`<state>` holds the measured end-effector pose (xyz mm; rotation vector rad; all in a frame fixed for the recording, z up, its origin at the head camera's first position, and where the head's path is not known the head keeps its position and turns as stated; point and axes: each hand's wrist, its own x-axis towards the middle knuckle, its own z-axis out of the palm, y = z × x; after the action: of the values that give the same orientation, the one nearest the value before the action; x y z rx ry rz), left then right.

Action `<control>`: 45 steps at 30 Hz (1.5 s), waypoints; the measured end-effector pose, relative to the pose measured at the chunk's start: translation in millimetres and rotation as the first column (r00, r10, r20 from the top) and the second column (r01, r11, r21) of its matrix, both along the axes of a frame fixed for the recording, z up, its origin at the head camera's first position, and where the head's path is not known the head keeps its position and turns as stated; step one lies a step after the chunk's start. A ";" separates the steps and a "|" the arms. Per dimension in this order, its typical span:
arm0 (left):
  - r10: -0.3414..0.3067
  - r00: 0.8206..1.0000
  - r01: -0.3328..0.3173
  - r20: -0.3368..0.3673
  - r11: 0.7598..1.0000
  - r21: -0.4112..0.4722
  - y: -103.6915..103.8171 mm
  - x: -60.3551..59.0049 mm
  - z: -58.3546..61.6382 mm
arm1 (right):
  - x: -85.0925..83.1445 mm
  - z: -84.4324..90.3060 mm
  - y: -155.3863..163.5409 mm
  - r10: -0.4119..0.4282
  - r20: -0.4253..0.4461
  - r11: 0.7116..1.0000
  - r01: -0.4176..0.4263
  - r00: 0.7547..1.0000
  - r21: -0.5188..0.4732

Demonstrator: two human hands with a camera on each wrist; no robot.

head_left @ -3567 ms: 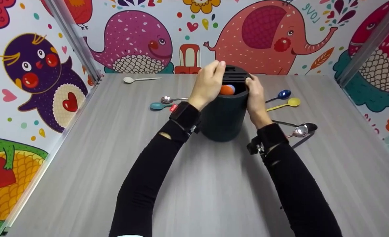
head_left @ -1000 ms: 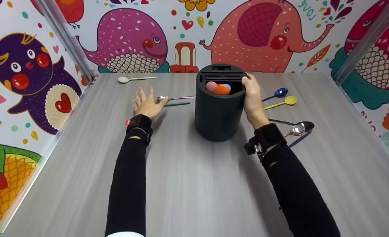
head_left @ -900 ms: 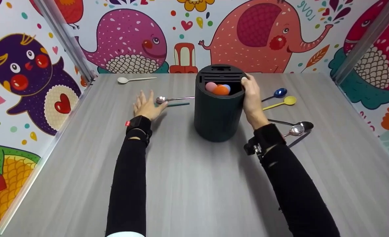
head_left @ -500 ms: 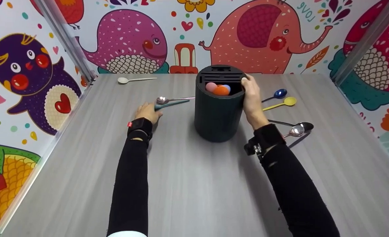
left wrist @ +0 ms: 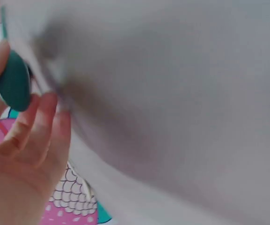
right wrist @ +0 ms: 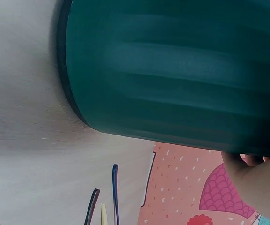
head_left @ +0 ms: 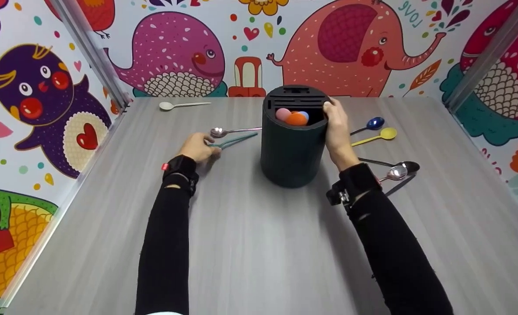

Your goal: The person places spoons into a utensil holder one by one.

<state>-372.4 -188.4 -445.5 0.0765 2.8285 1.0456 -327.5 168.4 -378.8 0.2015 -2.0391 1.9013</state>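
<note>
My left hand (head_left: 196,148) pinches a teal spoon (head_left: 239,138) at its bowl, on the left of the table. The left wrist view shows the bowl of this teal spoon (left wrist: 14,82) between thumb and fingers. Just behind it lies a silver spoon (head_left: 218,132), its handle pointing at a dark green utensil holder (head_left: 291,153). The holder stands upright mid-table with a slotted black top; pink, orange and light blue rounded ends show in its opening. My right hand (head_left: 337,131) grips the holder's right rim, thumb on top, other fingers mostly hidden behind.
A cream spoon (head_left: 167,106) lies at the back left. Right of the holder are a blue spoon (head_left: 376,123), a yellow spoon (head_left: 388,133), a black spoon (head_left: 412,166) and a silver spoon (head_left: 398,172). Printed panels (head_left: 175,48) wall the table's back and sides.
My left hand left the holder, reached left with spread fingers, and has closed on the teal spoon, whose bowl has turned. My right hand stays on the holder.
</note>
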 end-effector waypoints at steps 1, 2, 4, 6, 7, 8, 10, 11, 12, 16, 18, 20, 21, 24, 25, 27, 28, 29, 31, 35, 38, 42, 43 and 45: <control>0.010 1.000 -0.010 0.003 0.998 0.057 -0.7 0.7 0.8 | 0.2 -0.3 0.0 0.003 0.007 1.000 -0.003 1.000 0.005; 0.021 1.000 -0.021 0.002 0.994 0.110 -1.4 1.5 1.9 | 0.2 -0.7 0.1 0.006 0.011 1.000 -0.006 1.000 0.008; 0.046 0.999 -0.044 -0.006 0.977 0.207 -2.1 2.7 3.8 | 0.5 -1.4 0.5 0.009 0.021 1.000 -0.010 1.000 0.012; 0.067 0.998 -0.059 -0.015 0.951 0.303 -1.7 3.4 5.6 | 0.7 -1.8 1.0 0.009 0.027 1.000 -0.010 1.000 0.016; 0.075 0.997 -0.064 -0.018 0.937 0.344 -1.2 3.7 6.5 | 0.9 -1.7 1.3 0.007 0.029 1.000 -0.007 1.000 0.020; 0.082 0.996 -0.070 -0.016 0.921 0.383 -0.4 3.9 7.6 | 1.0 -1.7 1.7 0.005 0.026 1.000 -0.005 1.000 0.018; 0.093 0.996 -0.076 -0.013 0.883 0.463 1.6 3.9 9.2 | 1.1 -1.2 2.0 0.000 0.025 1.000 -0.001 1.000 0.021; 0.100 0.995 -0.078 -0.018 0.872 0.483 2.8 4.0 10.3 | 1.1 -0.8 2.1 0.000 0.027 1.000 0.000 1.000 0.024; 0.105 0.994 -0.078 -0.026 0.865 0.495 4.0 4.1 11.1 | 1.1 -0.4 2.0 0.000 0.028 1.000 -0.001 1.000 0.027; 0.133 0.989 -0.087 -0.070 0.887 0.454 8.7 3.9 13.2 | 0.9 0.4 2.1 0.007 0.028 1.000 -0.007 1.000 0.030; 0.144 0.986 -0.097 -0.082 0.902 0.420 11.4 3.6 13.1 | 1.0 0.4 2.3 0.009 0.025 1.000 -0.010 1.000 0.028; 0.171 0.982 -0.120 -0.080 0.893 0.435 14.0 3.3 12.6 | 1.2 0.4 2.3 0.013 0.022 1.000 -0.013 1.000 0.021; 0.194 0.978 -0.137 -0.082 0.880 0.455 15.3 3.2 12.4 | 1.3 0.2 2.2 0.016 0.021 1.000 -0.016 1.000 0.017; 0.292 0.951 -0.194 -0.099 0.815 0.546 19.0 3.3 12.9 | 1.6 0.2 1.6 0.021 0.020 1.000 -0.021 1.000 0.009; 0.328 0.939 -0.209 -0.103 0.784 0.585 20.3 3.4 13.6 | 1.6 0.1 1.4 0.022 0.020 1.000 -0.022 1.000 0.005; 0.378 0.919 -0.220 -0.112 0.728 0.650 22.7 4.0 16.2 | 1.5 0.1 1.2 0.023 0.021 1.000 -0.023 1.000 0.002; 0.390 0.914 -0.213 -0.111 0.695 0.687 24.0 4.3 17.9 | 1.4 0.1 1.2 0.023 0.020 1.000 -0.023 1.000 0.001; 0.392 0.914 -0.196 -0.102 0.649 0.735 25.5 4.5 20.0 | 1.0 0.0 1.3 0.024 0.018 1.000 -0.024 1.000 -0.001; 0.386 0.919 -0.163 -0.080 0.557 0.814 28.4 5.6 24.3 | 0.6 -0.2 1.5 0.025 0.015 1.000 -0.025 1.000 -0.002; 0.357 0.933 -0.103 -0.056 0.411 0.906 36.2 8.1 33.5 | 0.8 0.0 1.4 0.028 0.016 1.000 -0.028 0.999 -0.006; 0.342 0.939 -0.094 -0.039 0.365 0.926 43.6 9.2 41.1 | 1.0 -0.5 1.8 0.026 0.022 1.000 -0.026 0.999 -0.013; 0.296 0.955 -0.084 -0.017 0.326 0.942 53.0 11.1 50.8 | 1.5 -1.0 2.2 0.026 0.028 1.000 -0.025 0.999 -0.012; 0.280 0.960 -0.077 -0.019 0.327 0.942 54.9 12.2 53.1 | 1.6 -0.8 2.1 0.027 0.026 1.000 -0.027 0.999 -0.010; 0.246 0.969 -0.059 -0.028 0.341 0.938 58.4 14.9 57.3 | 1.8 -0.4 1.9 0.026 0.023 1.000 -0.026 0.999 -0.007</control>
<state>-357.4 -129.9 -388.2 -0.0106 1.8925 2.6889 -325.6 170.3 -379.2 0.2064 -2.0543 1.9351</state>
